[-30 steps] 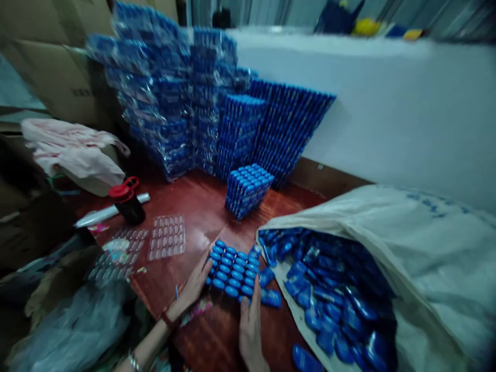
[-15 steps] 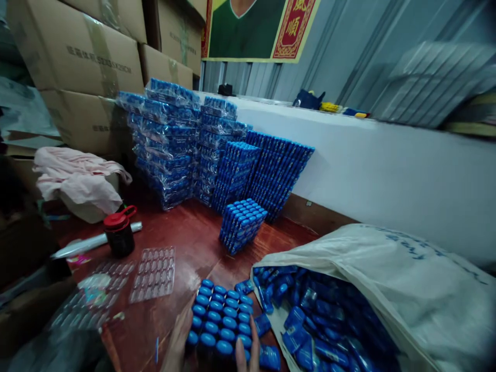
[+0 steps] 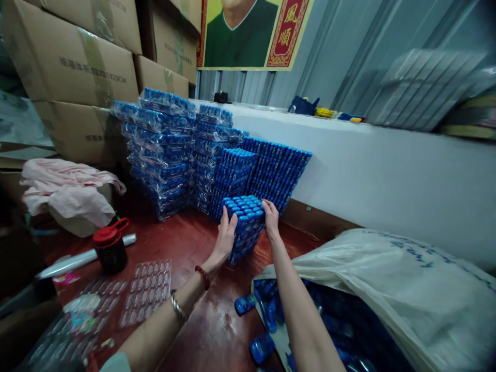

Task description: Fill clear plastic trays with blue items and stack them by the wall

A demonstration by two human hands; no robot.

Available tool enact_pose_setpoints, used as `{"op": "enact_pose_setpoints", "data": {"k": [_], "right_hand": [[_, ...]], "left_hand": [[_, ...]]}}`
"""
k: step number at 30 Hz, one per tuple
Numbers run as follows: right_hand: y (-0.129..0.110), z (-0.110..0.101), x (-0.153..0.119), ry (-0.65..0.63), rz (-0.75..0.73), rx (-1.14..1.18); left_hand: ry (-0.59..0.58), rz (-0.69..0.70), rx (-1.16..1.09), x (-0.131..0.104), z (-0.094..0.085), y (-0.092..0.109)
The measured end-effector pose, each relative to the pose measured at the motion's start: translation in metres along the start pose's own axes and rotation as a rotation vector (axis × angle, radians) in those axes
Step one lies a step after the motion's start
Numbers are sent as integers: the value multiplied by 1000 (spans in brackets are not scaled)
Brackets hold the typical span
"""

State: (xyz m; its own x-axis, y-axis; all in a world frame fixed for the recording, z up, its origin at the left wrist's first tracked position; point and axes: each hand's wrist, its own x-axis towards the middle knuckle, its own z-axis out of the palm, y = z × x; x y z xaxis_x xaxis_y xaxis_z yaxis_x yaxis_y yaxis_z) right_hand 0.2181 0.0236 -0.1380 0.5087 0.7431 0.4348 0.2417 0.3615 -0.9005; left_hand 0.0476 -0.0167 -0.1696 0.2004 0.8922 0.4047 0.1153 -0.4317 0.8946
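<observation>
1. Bottle [image 3: 110,253] with a red lid stands at nine o'clock from the blue block [image 3: 250,231]; clear trays [image 3: 146,292], probably thin and easily creased, lie at eight.
2. Film-wrapped stacks [image 3: 158,155] rise at ten o'clock, a tall edge; before them runs a broad stretch of tabletop [image 3: 178,237].
3. Left hand [image 3: 225,237] grips the blue block's left side near the top.
4. Blue block, at the clock's centre, is made of small glossy pieces in tight rows. Judged by look, each is light but the whole has heft; it should feel stiff, a little slippery, and liable to part between rows. Even pressure on opposite sides suits it best. Loose pieces [image 3: 245,305] lie at six.
5. Right hand [image 3: 270,214] grips the upper right edge, opposite the left.
6. Leaning rows [image 3: 282,170] crowd close at one o'clock; a knock could upset them.
7. White sack [image 3: 418,289] limits room at four o'clock.
</observation>
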Motion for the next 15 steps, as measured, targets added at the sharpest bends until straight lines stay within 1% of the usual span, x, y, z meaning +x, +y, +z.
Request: {"op": "enact_pose_setpoints", "data": {"k": [1, 3, 4, 6, 8, 10, 12, 13, 15], "right_hand": [[10, 1, 8, 7, 18, 5], [27, 3, 17, 27, 43, 23], [34, 3, 19, 34, 50, 35], [41, 2, 23, 44, 58, 56], [46, 1, 26, 72, 59, 63], [52, -1, 23, 128, 57, 59], [63, -3, 9, 208, 68, 44], [72, -3, -3, 250, 83, 31], [93, -1, -37, 310, 124, -7]], "left_hand": [[21, -38, -38, 3, 2, -7], [36, -105, -152, 0, 3, -19], [32, -110, -210, -3, 3, -23], [87, -99, -275, -10, 3, -29], [167, -53, -192, -14, 4, -35], [188, 13, -7, -14, 7, -43], [141, 51, 155, -11, 14, -55], [117, 54, 203, -8, 18, -62], [100, 60, 234, -2, 28, -74]]}}
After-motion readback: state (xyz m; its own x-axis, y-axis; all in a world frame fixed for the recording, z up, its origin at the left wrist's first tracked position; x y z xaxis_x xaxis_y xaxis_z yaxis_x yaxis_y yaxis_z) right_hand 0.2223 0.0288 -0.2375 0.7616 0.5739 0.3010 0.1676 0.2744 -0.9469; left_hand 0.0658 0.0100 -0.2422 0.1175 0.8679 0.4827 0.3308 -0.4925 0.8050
